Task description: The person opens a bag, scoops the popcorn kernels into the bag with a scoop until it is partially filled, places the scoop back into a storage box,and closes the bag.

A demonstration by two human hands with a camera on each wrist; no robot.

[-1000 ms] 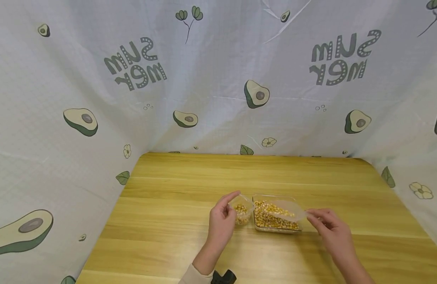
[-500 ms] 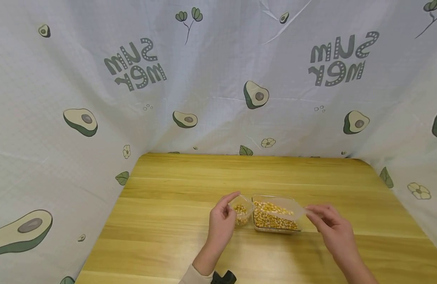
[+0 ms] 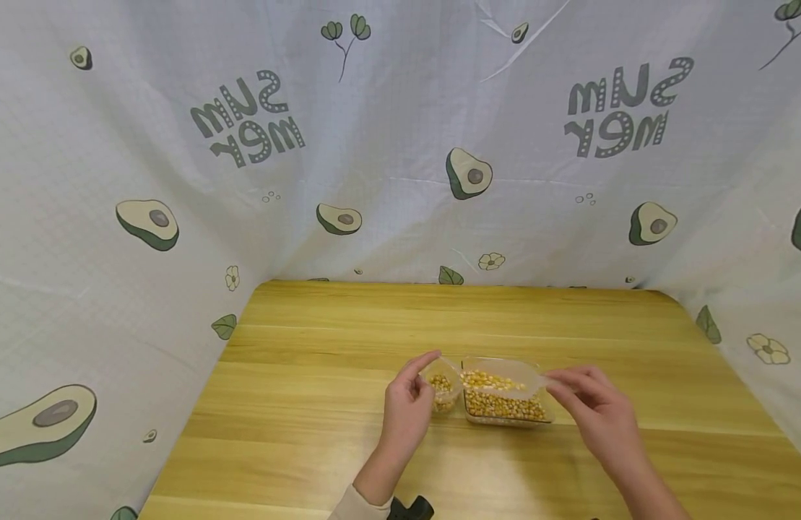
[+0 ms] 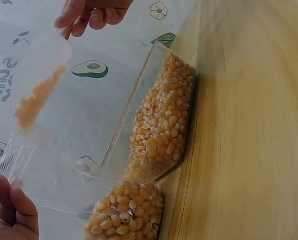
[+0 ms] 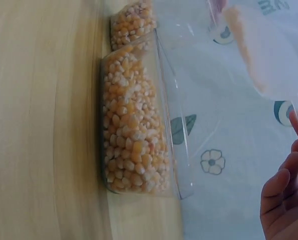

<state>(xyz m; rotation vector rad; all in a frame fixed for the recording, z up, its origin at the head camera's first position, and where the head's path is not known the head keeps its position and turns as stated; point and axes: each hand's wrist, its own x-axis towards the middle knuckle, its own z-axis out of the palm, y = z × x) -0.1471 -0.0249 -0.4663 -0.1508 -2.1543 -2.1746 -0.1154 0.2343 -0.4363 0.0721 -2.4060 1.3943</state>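
Note:
My left hand (image 3: 408, 404) pinches the mouth of a clear plastic bag (image 4: 53, 175), which stands on the table with corn kernels (image 4: 123, 215) filling its bottom. My right hand (image 3: 598, 415) grips the handle of a translucent white scoop (image 4: 51, 52) that carries a heap of kernels. The scoop is raised over a rectangular glass container (image 5: 175, 150), its front end right at the bag's mouth. Inside the container lies a thick layer of corn kernels (image 5: 131, 135), heaped toward one side. Container and bag stand side by side.
Pale wood-grain table (image 3: 309, 433) under everything. A white curtain (image 3: 387, 130) printed with avocados and lettering hangs behind the table and along both sides. A black strap or device (image 3: 409, 508) shows by the left wrist at the lower edge.
My right hand has moved left with the loaded scoop, from over the glass container toward the bag's mouth. The left hand and the bag have stayed in place.

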